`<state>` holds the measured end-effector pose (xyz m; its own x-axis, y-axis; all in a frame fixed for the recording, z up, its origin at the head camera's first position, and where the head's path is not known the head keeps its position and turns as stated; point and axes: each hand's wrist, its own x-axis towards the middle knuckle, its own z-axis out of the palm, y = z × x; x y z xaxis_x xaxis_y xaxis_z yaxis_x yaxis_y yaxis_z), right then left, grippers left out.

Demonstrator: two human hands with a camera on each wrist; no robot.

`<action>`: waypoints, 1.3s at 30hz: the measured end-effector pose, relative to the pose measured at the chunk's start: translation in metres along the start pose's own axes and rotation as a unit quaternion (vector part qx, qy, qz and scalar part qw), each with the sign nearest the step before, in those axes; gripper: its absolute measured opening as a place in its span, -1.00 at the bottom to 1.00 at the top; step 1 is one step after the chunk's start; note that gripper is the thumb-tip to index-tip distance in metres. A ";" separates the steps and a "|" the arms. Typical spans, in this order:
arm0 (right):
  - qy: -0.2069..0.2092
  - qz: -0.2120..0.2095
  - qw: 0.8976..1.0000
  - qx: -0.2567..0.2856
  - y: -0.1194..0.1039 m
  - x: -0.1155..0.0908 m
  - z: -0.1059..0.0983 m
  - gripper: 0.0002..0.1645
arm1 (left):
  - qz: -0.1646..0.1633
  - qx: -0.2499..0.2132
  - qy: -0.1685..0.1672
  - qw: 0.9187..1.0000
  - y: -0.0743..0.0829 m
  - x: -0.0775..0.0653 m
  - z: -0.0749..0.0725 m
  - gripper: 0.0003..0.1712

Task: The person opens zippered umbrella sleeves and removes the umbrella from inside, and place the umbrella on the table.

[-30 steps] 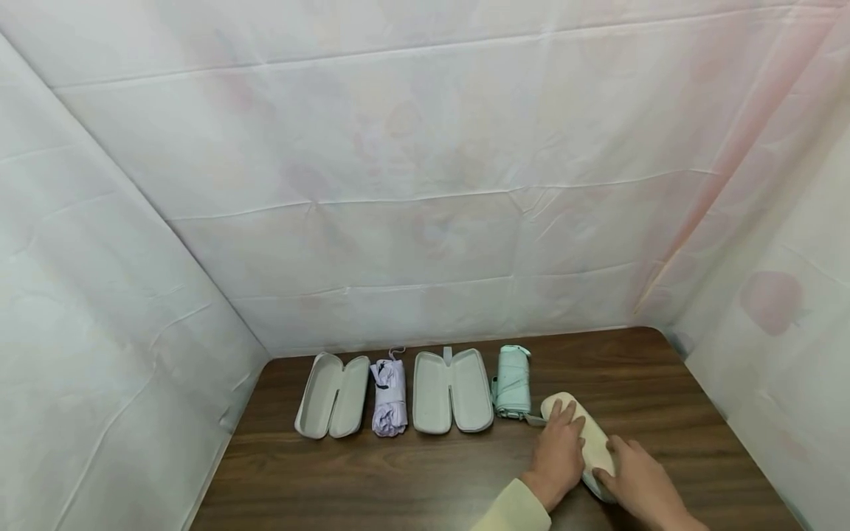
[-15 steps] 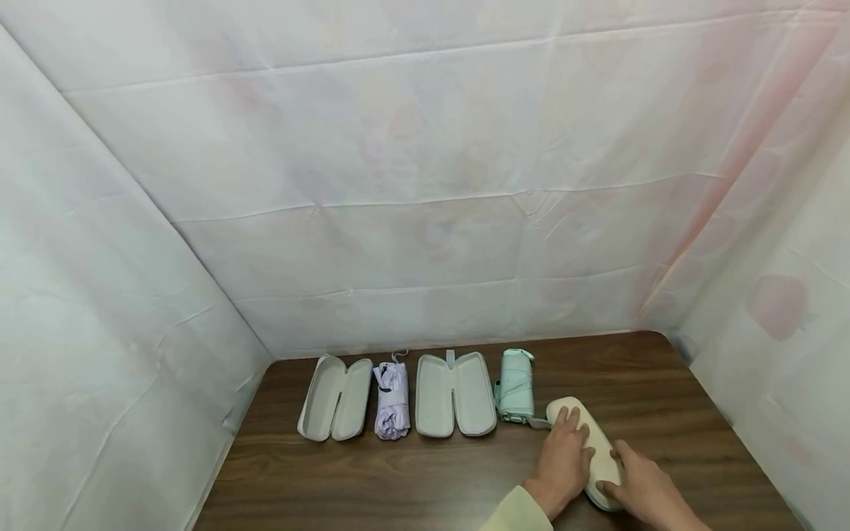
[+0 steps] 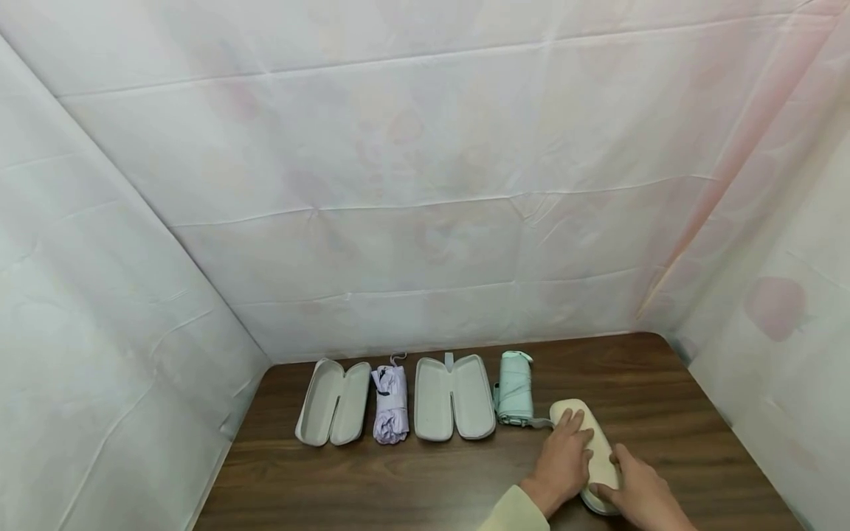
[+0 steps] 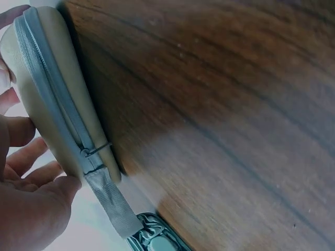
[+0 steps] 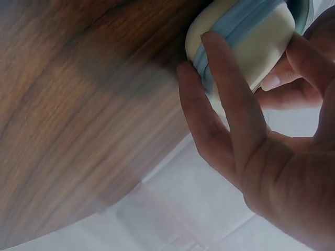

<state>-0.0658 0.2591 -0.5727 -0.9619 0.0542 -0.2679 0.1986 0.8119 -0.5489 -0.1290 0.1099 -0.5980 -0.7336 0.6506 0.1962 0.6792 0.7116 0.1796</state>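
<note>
A cream hard-shell zip case (image 3: 600, 461) lies closed and slanted at the table's right front. My left hand (image 3: 561, 457) holds it from the left, fingers spread across its top. From the right, my right hand (image 3: 640, 487) grips the near end, thumb on top and fingers down the far side. The left wrist view shows a grey zipper (image 4: 47, 78) along the side, with its slider (image 4: 86, 152) beside a grey fabric tab (image 4: 112, 201). In the right wrist view, two fingertips touch the blue-looking zipper band (image 5: 243, 23).
A folded mint umbrella (image 3: 515, 387) lies just left of the closed case. Further left are an open grey zip case (image 3: 434, 402), a folded lilac umbrella (image 3: 391, 405) and another open case (image 3: 325, 405). White cloth walls (image 3: 398, 243) surround the wooden table (image 3: 372, 487).
The cream case and both hands have shifted slightly toward the front right. The hands keep hold of it; the other things stay in place.
</note>
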 end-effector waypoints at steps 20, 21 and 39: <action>-0.022 0.007 0.990 0.141 0.017 0.000 0.001 -0.59 | -0.013 -0.011 0.074 0.997 0.014 -0.017 0.002 -0.71; -0.025 0.011 0.987 0.156 0.019 0.000 0.000 -0.57 | -0.015 -0.012 0.065 0.998 0.017 -0.019 0.000 -0.70; -0.035 0.023 0.977 0.208 0.038 0.008 -0.003 -0.53 | -0.109 0.062 -0.047 0.991 0.058 -0.025 0.013 -0.03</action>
<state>-0.0667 0.2918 -0.5932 -0.9378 0.0325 -0.3456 0.3144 0.5015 -0.8060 -0.0719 0.1384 -0.6053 -0.8657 0.4951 0.0734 0.5001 0.8616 0.0871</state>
